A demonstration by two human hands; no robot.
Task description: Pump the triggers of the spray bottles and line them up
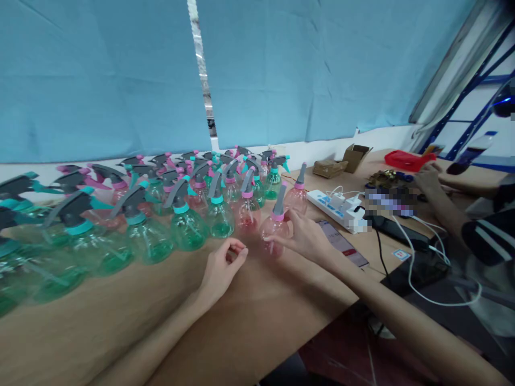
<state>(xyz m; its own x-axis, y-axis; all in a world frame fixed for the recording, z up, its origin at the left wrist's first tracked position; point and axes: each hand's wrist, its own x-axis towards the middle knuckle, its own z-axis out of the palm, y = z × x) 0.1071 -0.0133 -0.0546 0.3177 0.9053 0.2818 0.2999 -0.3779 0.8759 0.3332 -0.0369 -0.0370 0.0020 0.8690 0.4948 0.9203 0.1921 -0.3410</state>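
My right hand (303, 238) is closed round the body of a pink spray bottle (273, 244) with a pink collar and grey trigger head. That bottle stands upright on the table, close to the row's right end. My left hand (225, 265) hovers just left of it, fingers curled and thumb near the fingertips, with nothing visible in it. Closest to the left hand are a green spray bottle (220, 219) with a teal collar and a pink spray bottle (247, 212). Another pink spray bottle (296, 195) stands behind my right hand.
Rows of green and pink spray bottles (148, 238) fill the table's left and back. To the right lie a white power strip (338, 212), a phone (341, 244), cables and an open cardboard box (357, 157). Another person's hand (428, 179) is near a red item (408, 160).
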